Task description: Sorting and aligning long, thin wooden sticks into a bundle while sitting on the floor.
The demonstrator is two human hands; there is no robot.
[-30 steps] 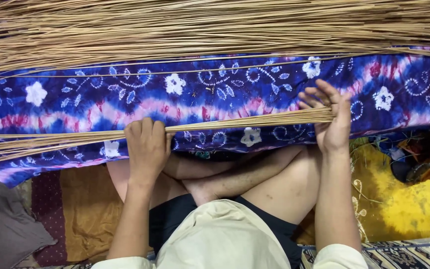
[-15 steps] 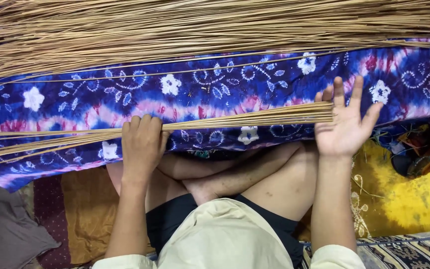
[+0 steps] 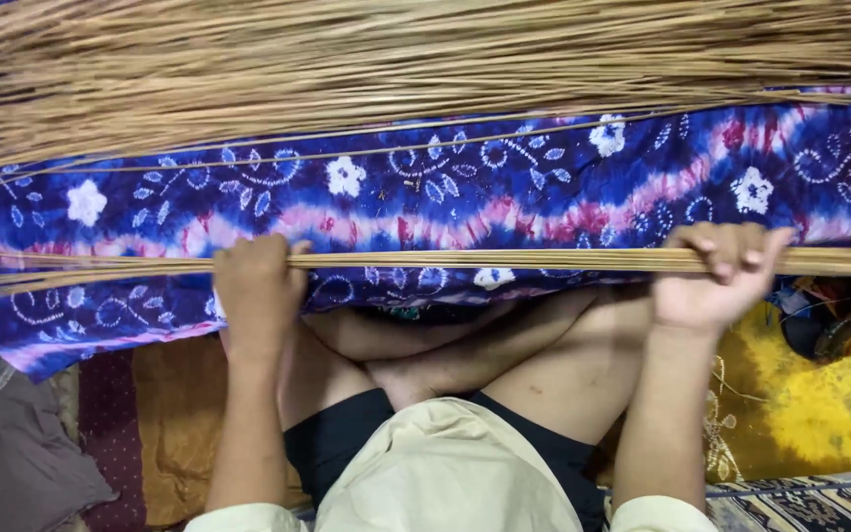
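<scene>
Both hands, left hand [image 3: 253, 286] and right hand [image 3: 716, 276], fingers clamped on stick bundle [image 3: 504, 260] (level, over patterned cloth [image 3: 425, 192]).

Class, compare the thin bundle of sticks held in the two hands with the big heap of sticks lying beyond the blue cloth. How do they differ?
The held bundle is slim; the heap is broad and thick. The bundle's sticks lie tight and parallel; the heap's cross loosely. The left hand and right hand grip the bundle above the blue patterned cloth; no hand touches the heap. Both are thin tan sticks running left to right.
</scene>
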